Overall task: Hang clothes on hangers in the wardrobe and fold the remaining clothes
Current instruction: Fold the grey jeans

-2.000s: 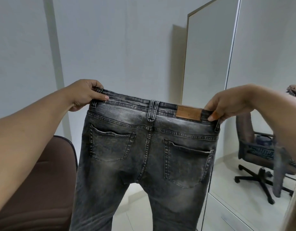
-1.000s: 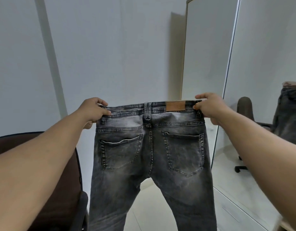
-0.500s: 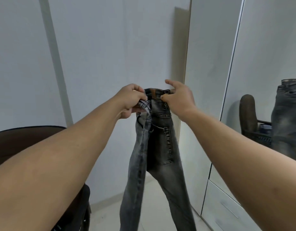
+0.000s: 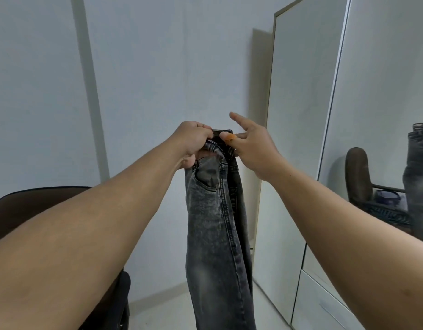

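Since the earlier frames the jeans (image 4: 217,222) went from spread flat by the waistband to folded in half lengthwise, both hands now together at the top, legs hanging straight down in mid air.

Far left, low: brown chair (image 4: 27,210), partly behind the left forearm, nothing on it that I can see.

Left hand (image 4: 193,145) is clenched round the doubled waistband, fingers curled over the top edge, thumb side underneath. It looks to carry most of the weight.

Jeans hang centre frame, back pocket facing left, legs roughly aligned, hems out of view below.

Right hand (image 4: 251,148) only pinches the waistband edge near the leather patch with thumb and a finger; other fingers are spread and lifted clear.

Right: wardrobe (image 4: 296,139) with a mirror door (image 4: 384,115) reflecting the jeans and an office chair.

Risks, as I judge them: the right pinch is light, so if it slips the far half of the waistband may drop and the fold opens. Legs may twist out of line while hanging, giving a crooked fold. No hanger or flat surface is in view, so the next placement is unclear; hems could drag on the floor (image 4: 265,303) if lowered.
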